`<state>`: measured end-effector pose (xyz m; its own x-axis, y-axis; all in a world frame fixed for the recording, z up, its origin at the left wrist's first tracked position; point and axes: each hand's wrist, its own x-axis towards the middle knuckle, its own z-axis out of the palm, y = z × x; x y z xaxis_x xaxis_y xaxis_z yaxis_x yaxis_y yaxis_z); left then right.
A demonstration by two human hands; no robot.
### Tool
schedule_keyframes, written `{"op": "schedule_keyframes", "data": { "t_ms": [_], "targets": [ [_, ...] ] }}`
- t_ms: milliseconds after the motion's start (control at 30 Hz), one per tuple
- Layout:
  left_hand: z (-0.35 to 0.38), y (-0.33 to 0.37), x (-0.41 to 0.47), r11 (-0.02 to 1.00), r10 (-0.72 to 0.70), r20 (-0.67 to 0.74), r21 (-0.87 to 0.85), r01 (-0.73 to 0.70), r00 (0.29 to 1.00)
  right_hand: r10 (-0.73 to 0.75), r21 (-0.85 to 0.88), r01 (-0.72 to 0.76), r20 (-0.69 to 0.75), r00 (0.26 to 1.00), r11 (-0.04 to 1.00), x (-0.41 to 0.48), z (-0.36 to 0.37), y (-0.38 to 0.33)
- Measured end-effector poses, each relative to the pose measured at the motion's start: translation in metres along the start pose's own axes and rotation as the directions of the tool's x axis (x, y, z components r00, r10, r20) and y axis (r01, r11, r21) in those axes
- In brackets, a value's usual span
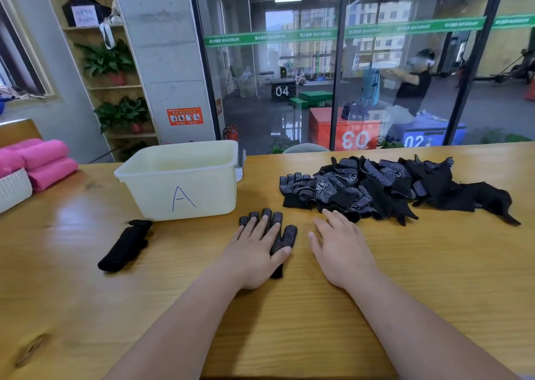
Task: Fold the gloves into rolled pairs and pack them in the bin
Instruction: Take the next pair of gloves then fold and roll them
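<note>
Black knit glove (285, 236), white-dotted, lies flat under the left grip (254, 252), splayed straight; right grip (341, 249), likewise splayed flat, rests just beside it on the wood-grain surface (405, 278).

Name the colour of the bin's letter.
Blue; the letter A on the bin, head view.

Left hand (254, 252) flat on glove (278, 235), bin (185, 182) behind

Concrete pillar (162, 46) behind wooden table (434, 249). Orange sign (184, 116) on pillar. Potted plants (108, 59) on shelf (115, 87) left of pillar. Pink rolls (46, 154) far left. Fire extinguisher (230, 133) right of pillar base.
</note>
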<state>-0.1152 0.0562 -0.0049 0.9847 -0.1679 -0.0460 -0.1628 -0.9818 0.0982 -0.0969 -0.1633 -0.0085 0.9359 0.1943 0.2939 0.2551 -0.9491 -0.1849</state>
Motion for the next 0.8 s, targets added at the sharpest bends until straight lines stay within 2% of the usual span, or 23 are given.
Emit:
{"op": "schedule_keyframes", "data": {
  "t_ms": [100,167,267,333,400,467,800],
  "targets": [
    [0.003,-0.008,-0.001,0.999,-0.042,-0.044,-0.026,0.041,0.998,-0.005,-0.019,0.006,0.025,1.0,1.0,0.001,0.0,-0.002],
    [0.007,-0.008,-0.004,0.997,-0.047,-0.139,-0.06,0.039,0.989,-0.013,-0.026,0.014,0.056,0.998,1.0,0.003,0.0,-0.002],
    [0.006,-0.008,-0.007,0.985,-0.017,-0.244,-0.169,-0.026,0.97,-0.051,-0.079,0.054,0.04,0.998,0.995,0.012,-0.001,0.001],
    [0.003,-0.01,-0.009,0.967,0.0,-0.27,-0.244,-0.069,0.963,-0.023,-0.121,0.021,-0.012,1.0,0.992,0.023,-0.001,0.006],
    [0.001,-0.01,-0.011,0.956,0.023,-0.272,-0.277,-0.101,0.962,0.072,-0.103,-0.072,-0.009,0.997,0.992,0.034,0.0,0.015],
    [0.001,-0.009,-0.012,0.956,0.045,-0.256,-0.271,-0.116,0.966,0.145,-0.064,-0.142,0.054,0.988,0.988,0.04,0.003,0.021],
    [-0.001,-0.005,-0.014,0.958,0.077,-0.242,-0.249,-0.139,0.967,0.151,-0.104,-0.154,-0.036,0.988,0.983,0.035,0.006,0.019]
  ]
}}
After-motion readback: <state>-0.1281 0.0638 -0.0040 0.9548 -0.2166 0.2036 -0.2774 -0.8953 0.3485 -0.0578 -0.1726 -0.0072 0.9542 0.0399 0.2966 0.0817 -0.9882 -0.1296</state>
